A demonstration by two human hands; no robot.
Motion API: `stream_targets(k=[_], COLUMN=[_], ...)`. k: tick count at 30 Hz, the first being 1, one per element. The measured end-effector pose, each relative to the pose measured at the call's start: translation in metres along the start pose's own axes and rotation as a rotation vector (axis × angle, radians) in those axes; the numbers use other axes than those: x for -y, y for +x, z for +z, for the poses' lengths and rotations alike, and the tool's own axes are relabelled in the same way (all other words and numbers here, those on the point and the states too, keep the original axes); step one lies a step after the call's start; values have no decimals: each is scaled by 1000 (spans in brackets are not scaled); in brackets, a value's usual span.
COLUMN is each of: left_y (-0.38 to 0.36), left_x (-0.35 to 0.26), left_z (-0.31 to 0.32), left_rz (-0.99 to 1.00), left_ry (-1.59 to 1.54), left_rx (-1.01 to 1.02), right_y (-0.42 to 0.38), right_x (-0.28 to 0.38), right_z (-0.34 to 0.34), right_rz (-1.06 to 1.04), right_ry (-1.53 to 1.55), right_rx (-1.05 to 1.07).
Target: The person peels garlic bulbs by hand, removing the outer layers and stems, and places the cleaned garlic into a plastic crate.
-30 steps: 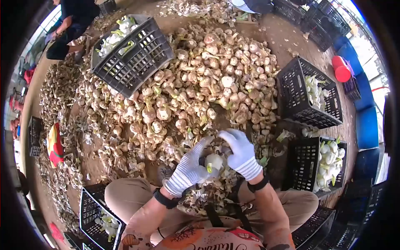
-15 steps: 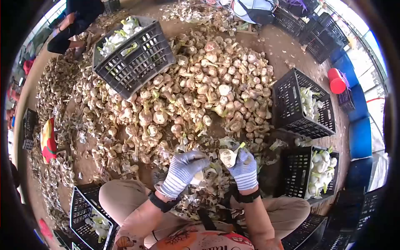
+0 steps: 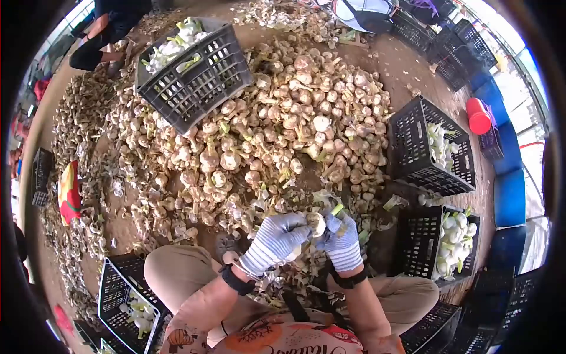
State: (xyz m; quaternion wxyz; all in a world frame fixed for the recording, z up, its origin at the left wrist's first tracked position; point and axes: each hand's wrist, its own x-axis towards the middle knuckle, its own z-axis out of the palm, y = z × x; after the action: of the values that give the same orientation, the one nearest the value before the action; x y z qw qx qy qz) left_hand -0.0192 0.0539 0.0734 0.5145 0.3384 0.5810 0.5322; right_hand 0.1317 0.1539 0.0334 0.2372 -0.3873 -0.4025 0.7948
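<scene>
A garlic bulb [image 3: 316, 224] with a short green stem is held between my two gloved hands, above a litter of peeled skins [image 3: 306, 259]. My right hand [image 3: 343, 241] grips it by the stem side, fingers closed. From the other side, my left hand [image 3: 276, 239] pinches at the bulb's papery skin with its fingertips. Both gloves are grey with white stripes. Just beyond lies a big pile of unpeeled garlic [image 3: 283, 124] on the ground.
Black crates of cleaned garlic stand around me: one tilted on the pile [image 3: 197, 82], one at right [image 3: 427, 171], one by my right knee [image 3: 415, 242], one at lower left [image 3: 109, 301]. Another person [image 3: 106, 35] sits at upper left. A red container [image 3: 479, 121] stands far right.
My left hand has moved right, from apart to touching the bulb. The bulb has turned and shifted slightly left between my hands. The view has shifted a little.
</scene>
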Motion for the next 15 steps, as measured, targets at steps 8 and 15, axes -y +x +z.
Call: stream_targets(k=[8, 15], left_y=[5, 8], left_x=[15, 17], left_z=[2, 8], left_rz=[-11, -45], left_ry=[-290, -293], left_rx=[-108, 71], right_y=[-2, -2], right_x=[-13, -20], right_z=[-5, -1], right_rz=[162, 295], right_ry=[661, 343], right_rx=[139, 115])
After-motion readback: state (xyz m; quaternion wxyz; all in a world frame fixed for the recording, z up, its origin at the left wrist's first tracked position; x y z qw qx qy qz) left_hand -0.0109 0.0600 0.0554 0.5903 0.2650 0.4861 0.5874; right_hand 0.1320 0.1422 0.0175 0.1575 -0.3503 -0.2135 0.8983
